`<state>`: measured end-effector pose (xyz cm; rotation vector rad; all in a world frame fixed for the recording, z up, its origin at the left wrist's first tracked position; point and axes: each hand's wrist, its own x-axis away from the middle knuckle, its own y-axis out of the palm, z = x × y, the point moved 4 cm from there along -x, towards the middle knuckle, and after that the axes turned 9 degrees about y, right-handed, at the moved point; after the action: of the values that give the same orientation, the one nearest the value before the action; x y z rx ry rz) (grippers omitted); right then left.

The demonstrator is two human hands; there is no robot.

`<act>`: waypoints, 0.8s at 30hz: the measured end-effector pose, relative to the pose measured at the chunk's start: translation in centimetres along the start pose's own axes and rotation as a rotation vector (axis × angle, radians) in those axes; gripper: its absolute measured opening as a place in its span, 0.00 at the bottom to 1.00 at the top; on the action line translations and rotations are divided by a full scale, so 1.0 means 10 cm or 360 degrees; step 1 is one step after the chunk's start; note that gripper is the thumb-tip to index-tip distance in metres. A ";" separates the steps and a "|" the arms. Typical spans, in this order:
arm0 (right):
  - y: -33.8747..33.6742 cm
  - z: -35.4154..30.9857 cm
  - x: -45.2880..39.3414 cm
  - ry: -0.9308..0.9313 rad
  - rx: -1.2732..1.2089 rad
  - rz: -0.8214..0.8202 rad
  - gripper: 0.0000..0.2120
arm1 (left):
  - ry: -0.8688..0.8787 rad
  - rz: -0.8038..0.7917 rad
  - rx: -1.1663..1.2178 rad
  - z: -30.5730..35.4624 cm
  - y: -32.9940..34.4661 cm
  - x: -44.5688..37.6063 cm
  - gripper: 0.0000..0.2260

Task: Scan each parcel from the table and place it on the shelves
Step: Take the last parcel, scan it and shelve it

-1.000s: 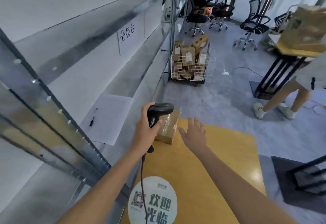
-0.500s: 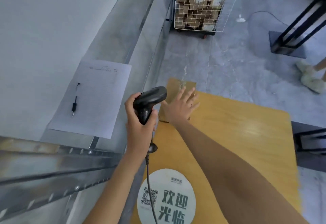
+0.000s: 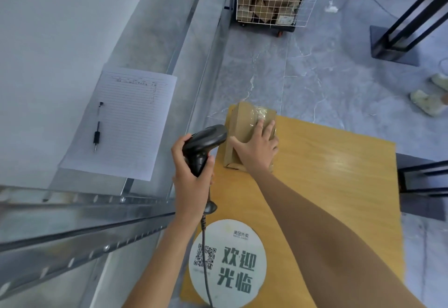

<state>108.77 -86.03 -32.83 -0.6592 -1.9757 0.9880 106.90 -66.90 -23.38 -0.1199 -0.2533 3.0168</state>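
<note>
One parcel (image 3: 244,133) is sitting at the table's (image 3: 339,186) far-left corner; I am seeing my right hand (image 3: 258,151) spreading flat over it, my left hand (image 3: 191,174) gripping the scanner (image 3: 206,143) beside it. Scanning and shelving are, I judge, both outstanding.

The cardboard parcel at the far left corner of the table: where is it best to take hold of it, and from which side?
Take the parcel across its narrow width from above, thumb on the left side wall, fingers over the right edge. It lies flat on the table, so its top and sides are free. The right hand already rests there; the left hand holds the scanner.
</note>
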 end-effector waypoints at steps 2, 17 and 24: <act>-0.06 0.25 0.17 0.0048 -0.0069 -0.0035 0.51 | -0.0048 0.0001 0.0010 0.01 0.02 0.10 0.23; -0.15 1.90 1.71 0.0182 -0.0278 -0.0170 0.50 | -0.0114 -0.0050 0.0027 0.17 0.24 1.25 0.24; -0.23 2.11 1.86 0.0239 -0.0609 -0.0170 0.46 | -0.0081 -0.0139 0.0034 0.18 0.26 1.47 0.24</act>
<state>80.87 -82.28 -30.55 -0.8006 -2.0585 0.4827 91.87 -67.96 -23.03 -0.0292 -0.2247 2.9373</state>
